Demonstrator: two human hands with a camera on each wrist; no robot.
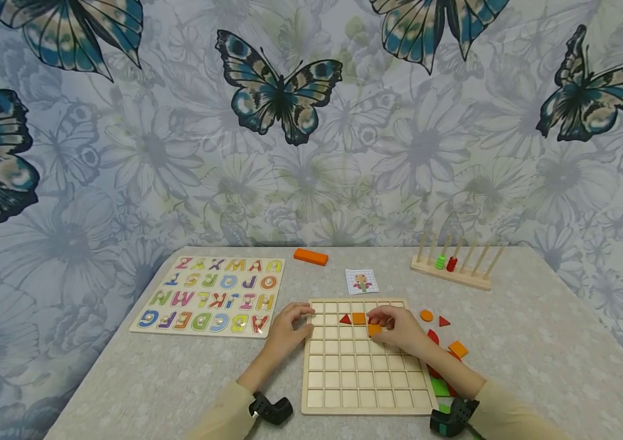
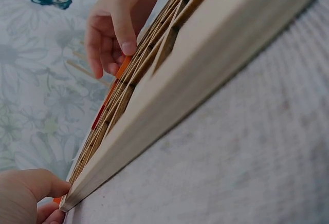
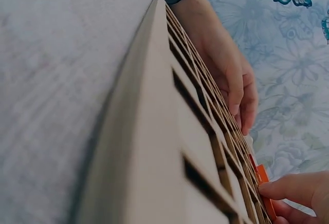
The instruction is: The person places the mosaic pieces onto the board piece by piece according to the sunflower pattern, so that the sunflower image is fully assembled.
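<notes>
A wooden grid board [image 1: 339, 399] with square cells lies on the table. My left hand [image 1: 288, 327] grips its far left edge; in the left wrist view the thumb [image 2: 49, 184] and fingers lie on either side of the edge. My right hand [image 1: 399, 329] holds an orange square tile [image 1: 374, 330] at the grid, the thumb against it in the right wrist view. Beside it, another orange square tile [image 1: 358, 318] and a red triangle tile [image 1: 346, 319] sit in cells of an upper row. A bit of red shows by the right fingertips, its shape partly hidden.
Loose tiles lie right of the board, among them an orange circle [image 1: 426, 315], a red triangle [image 1: 444, 321] and an orange square [image 1: 458, 349]. Behind stand a pattern card [image 1: 362, 282], an orange block [image 1: 311, 256] and a peg stand [image 1: 449, 275]. A letter puzzle [image 1: 201, 299] lies left.
</notes>
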